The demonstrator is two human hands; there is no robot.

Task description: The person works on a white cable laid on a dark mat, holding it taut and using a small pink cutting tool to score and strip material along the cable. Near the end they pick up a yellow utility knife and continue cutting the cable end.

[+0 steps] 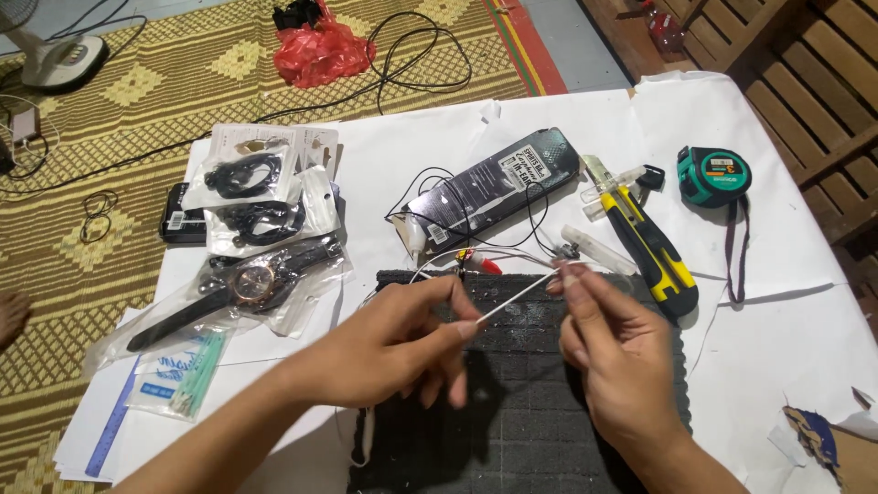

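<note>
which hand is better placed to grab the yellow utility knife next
Right, probably. The right hand sits just beside the yellow utility knife, while the left hand is farther off across the dark mat. Both pinch the thin white cable, so one must let go.

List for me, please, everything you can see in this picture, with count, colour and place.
thin white cable: one, white, stretched between both hands
dark grid-patterned mat: one, black, under the hands
yellow-and-black utility knife: one, right of the mat
teal tape measure: one, far right
long black retail package: one, centre back
wristwatch in clear bag: one, black strap, left
bagged black earphones: two packs, back left
cotton swabs in clear bag: one pack, green-tipped, near left
red plastic bag: one, on the woven floor mat
white paper sheets: several, covering the table
left hand: fingers pinch the cable
right hand: fingers pinch the cable's other end
</note>
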